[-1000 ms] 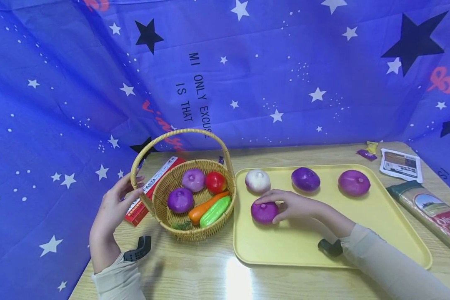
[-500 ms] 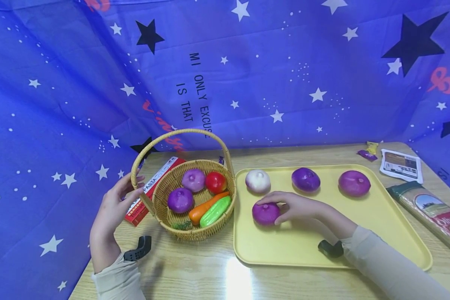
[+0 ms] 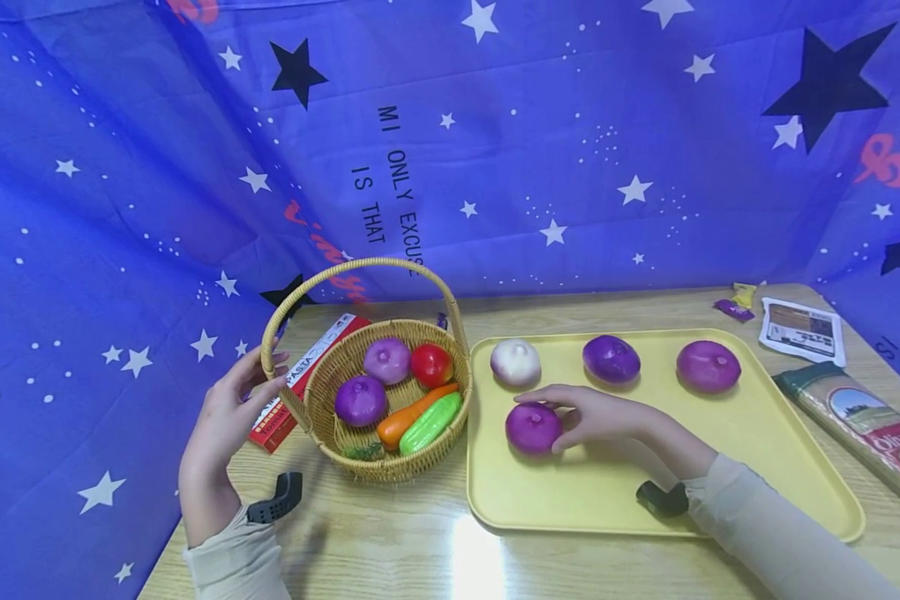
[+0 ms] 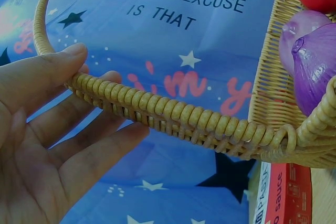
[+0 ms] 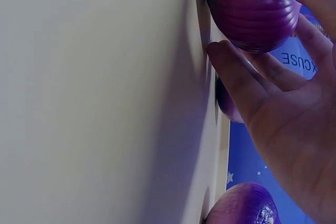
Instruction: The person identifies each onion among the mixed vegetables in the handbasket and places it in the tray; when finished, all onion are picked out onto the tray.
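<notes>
My left hand (image 3: 221, 412) holds the left side of the wicker basket's arched handle (image 4: 178, 116); the left wrist view shows the thumb on one side and fingers behind. The basket (image 3: 393, 471) holds two purple onions (image 3: 361, 401), a red tomato (image 3: 431, 365), a carrot (image 3: 412, 417) and a green cucumber (image 3: 431, 422). On the yellow tray (image 3: 592, 492), my right hand (image 3: 600, 414) has its thumb and fingers around a purple onion (image 3: 531, 429). In the right wrist view this onion (image 5: 257, 11) sits between thumb and fingers, low over the tray.
A white onion (image 3: 516, 362) and two more purple onions (image 3: 612, 360) lie along the tray's far side. Behind the basket is a red pasta box (image 3: 273, 425). Right of the tray lie an Olivoila packet (image 3: 862, 425), a white-edged pack (image 3: 802, 329) and small wrapped candies (image 3: 735, 308).
The purple onion at my right hand has shifted slightly right and toward me, with the hand moving along a little. My left hand and the basket have stayed in place.
</notes>
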Action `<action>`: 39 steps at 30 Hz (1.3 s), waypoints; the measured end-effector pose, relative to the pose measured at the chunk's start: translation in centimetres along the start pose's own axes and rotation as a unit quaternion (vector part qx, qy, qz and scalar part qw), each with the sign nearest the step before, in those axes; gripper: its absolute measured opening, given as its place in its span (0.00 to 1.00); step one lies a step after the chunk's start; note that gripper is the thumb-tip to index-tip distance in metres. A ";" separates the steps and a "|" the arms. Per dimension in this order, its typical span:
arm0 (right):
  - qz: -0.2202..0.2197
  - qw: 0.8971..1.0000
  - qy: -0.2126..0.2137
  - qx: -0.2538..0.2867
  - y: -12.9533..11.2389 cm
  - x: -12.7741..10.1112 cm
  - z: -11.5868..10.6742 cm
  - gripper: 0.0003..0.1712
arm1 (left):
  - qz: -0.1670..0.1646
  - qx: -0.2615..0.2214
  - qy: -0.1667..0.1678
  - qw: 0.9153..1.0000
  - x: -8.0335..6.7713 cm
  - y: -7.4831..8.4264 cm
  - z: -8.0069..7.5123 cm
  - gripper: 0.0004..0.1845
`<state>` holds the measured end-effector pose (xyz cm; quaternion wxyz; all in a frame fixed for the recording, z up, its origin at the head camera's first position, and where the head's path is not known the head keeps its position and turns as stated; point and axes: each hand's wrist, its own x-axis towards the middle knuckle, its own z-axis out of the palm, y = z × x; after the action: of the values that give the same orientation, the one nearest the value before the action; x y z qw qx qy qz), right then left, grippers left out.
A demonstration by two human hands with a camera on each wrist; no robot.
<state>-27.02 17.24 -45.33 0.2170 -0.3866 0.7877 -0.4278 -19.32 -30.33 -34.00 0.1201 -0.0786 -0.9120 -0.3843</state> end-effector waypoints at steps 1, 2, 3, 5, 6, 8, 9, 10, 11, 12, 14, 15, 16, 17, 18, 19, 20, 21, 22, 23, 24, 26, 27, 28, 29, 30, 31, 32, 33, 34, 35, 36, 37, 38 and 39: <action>0.003 1.000 0.000 -0.003 0.0 0.0 0.0 0.43 | 0.000 -0.001 0.000 1.000 0.0 0.0 0.0 0.26; 0.005 1.000 0.001 -0.004 0.0 -0.1 -0.1 0.44 | 0.000 -0.003 0.000 1.000 0.0 0.0 0.0 0.26; 0.007 1.000 0.001 -0.005 -0.1 -0.1 -0.1 0.45 | 0.000 -0.004 0.000 1.000 0.0 0.0 0.0 0.26; 0.011 1.000 0.001 -0.007 -0.1 -0.2 -0.2 0.46 | 0.001 -0.005 -0.001 1.000 0.0 0.0 0.0 0.26; 0.012 1.000 0.000 -0.006 -0.2 -0.2 -0.2 0.47 | 0.001 -0.005 -0.001 1.000 0.0 0.0 0.0 0.26; 0.014 1.000 -0.002 0.000 -0.3 -0.3 -0.2 0.47 | -0.001 -0.005 -0.002 1.000 0.0 0.0 0.0 0.26; 0.014 1.000 -0.003 0.004 -0.3 -0.3 -0.3 0.47 | -0.002 -0.003 -0.002 1.000 0.0 0.0 0.0 0.26; 0.014 1.000 -0.005 0.010 -0.4 -0.3 -0.3 0.48 | -0.002 -0.001 -0.002 1.000 0.0 0.0 0.0 0.26; 0.013 1.000 -0.007 0.016 -0.4 -0.3 -0.3 0.48 | -0.003 -0.001 -0.003 1.000 0.0 0.0 0.0 0.26; 0.013 1.000 -0.008 0.021 -0.4 -0.3 -0.4 0.48 | -0.003 0.000 -0.003 1.000 0.0 0.0 0.0 0.26; 0.013 1.000 -0.006 0.025 -0.3 -0.4 -0.5 0.48 | -0.003 -0.001 -0.002 1.000 0.0 0.0 0.0 0.26; 0.011 0.999 -0.005 0.029 -0.3 -0.4 -0.6 0.47 | -0.002 -0.001 -0.002 1.000 0.0 0.0 0.0 0.26; 0.010 0.999 -0.003 0.033 -0.2 -0.4 -0.7 0.47 | -0.001 -0.001 -0.001 1.000 0.0 0.0 0.0 0.26; 0.009 0.999 0.000 0.034 -0.2 -0.5 -0.8 0.47 | 0.001 -0.002 -0.001 1.000 0.0 0.0 0.0 0.26; 0.007 0.999 0.004 0.034 -0.1 -0.5 -1.0 0.47 | 0.002 -0.002 0.000 1.000 0.0 0.0 0.0 0.26; 0.005 0.999 0.008 0.033 -0.1 -0.6 -1.2 0.47 | 0.003 -0.003 0.001 1.000 0.0 0.0 0.0 0.26; 0.002 0.999 0.012 0.033 -0.1 -0.6 -1.3 0.47 | 0.004 -0.004 0.001 1.000 0.0 0.0 0.0 0.26; 0.000 0.999 0.015 0.032 -0.2 -0.7 -1.5 0.46 | 0.004 -0.004 0.001 1.000 0.0 0.0 0.0 0.26; -0.001 0.999 0.019 0.029 -0.2 -0.8 -1.7 0.46 | 0.005 -0.005 0.001 1.000 0.0 0.0 0.0 0.26; -0.003 0.999 0.021 0.026 -0.3 -0.9 -1.9 0.46 | 0.005 -0.005 0.001 1.000 0.0 0.0 0.0 0.26; -0.004 0.999 0.024 0.023 -0.3 -0.9 -2.1 0.46 | 0.004 -0.006 0.000 1.000 0.0 0.0 0.0 0.26; -0.004 0.999 0.029 0.019 -0.5 -1.1 -2.5 0.46 | 0.005 -0.007 0.000 1.000 0.0 0.0 0.0 0.26; -0.004 0.999 0.030 0.018 -0.6 -1.2 -2.7 0.46 | 0.005 -0.008 0.001 1.000 0.0 0.0 0.0 0.26; -0.004 0.999 0.032 0.017 -0.6 -1.3 -2.9 0.46 | 0.006 -0.008 0.001 1.000 0.0 0.0 0.0 0.26; -0.006 0.999 0.033 0.015 -0.6 -1.4 -3.0 0.46 | 0.007 -0.008 0.001 1.000 0.0 0.0 0.0 0.26; -0.008 0.999 0.033 0.011 -0.6 -1.5 -3.1 0.46 | 0.007 -0.008 0.002 1.000 0.0 0.0 0.0 0.26; -0.009 0.999 0.034 0.009 -0.6 -1.5 -3.2 0.46 | 0.008 -0.008 0.002 1.000 0.0 0.0 0.0 0.26; -0.012 0.999 0.036 0.006 -0.6 -1.6 -3.3 0.46 | 0.007 -0.008 0.002 1.000 0.0 0.0 0.0 0.26; -0.017 0.999 0.037 0.003 -0.5 -1.6 -3.4 0.46 | 0.006 -0.008 0.001 1.000 0.0 0.0 0.0 0.26; -0.019 0.999 0.038 0.002 -0.5 -1.7 -3.5 0.45 | 0.005 -0.008 0.000 1.000 0.0 0.0 0.0 0.26; -0.021 0.999 0.040 0.001 -0.6 -1.7 -3.6 0.45 | 0.003 -0.008 -0.001 1.000 0.0 0.0 0.0 0.26; -0.021 0.999 0.042 0.000 -0.6 -1.8 -3.7 0.45 | 0.002 -0.008 -0.002 1.000 0.0 0.0 0.0 0.26; -0.020 0.999 0.044 0.000 -0.6 -1.8 -3.7 0.45 | 0.001 -0.007 -0.002 1.000 0.0 0.0 0.0 0.27; -0.020 0.999 0.047 -0.001 -0.7 -1.9 -3.8 0.45 | 0.000 -0.006 -0.003 1.000 -0.1 0.0 0.0 0.27; -0.018 0.999 0.049 -0.001 -0.7 -2.0 -3.9 0.45 | 0.000 -0.005 -0.003 1.000 -0.1 0.0 0.0 0.27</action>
<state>-28.18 20.55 -42.58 0.1699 -0.3790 0.7909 -0.4494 -19.26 -30.32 -33.98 0.1173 -0.0801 -0.9104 -0.3886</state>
